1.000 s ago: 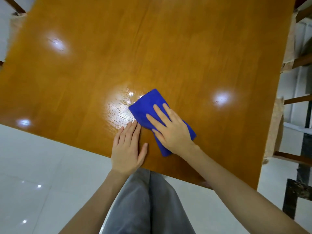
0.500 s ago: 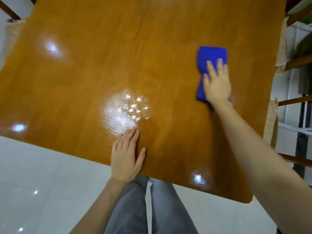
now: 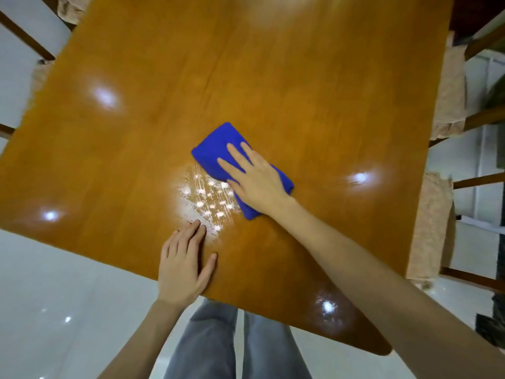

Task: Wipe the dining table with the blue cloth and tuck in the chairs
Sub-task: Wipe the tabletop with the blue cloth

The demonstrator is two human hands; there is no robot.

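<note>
Your right hand (image 3: 257, 184) is pressing flat, fingers straight, on the folded blue cloth (image 3: 218, 143) mid dining table (image 3: 246, 77), likely spreading load for the wipe. Your left hand (image 3: 183, 269) is lying flat by the near edge, gripping nothing, probably bracing you. Cloth is looking thick, deep blue, bordering a streaky wet patch (image 3: 207, 203).

Bright, even light is given from overhead. Several ceiling lamps are mirrored as white, soft-edged glare spots on the glossy dining table (image 3: 246, 77), and a streaked, sparkling patch of glare is seen just beside the blue cloth (image 3: 218, 143). Smaller glints are thrown back by the pale floor (image 3: 54, 296). The table's near right corner is rendered darker. Its straight edges are bowed by the wide-angle lens, and the chairs (image 3: 431, 228) at the borders are softened by slight blur.
</note>
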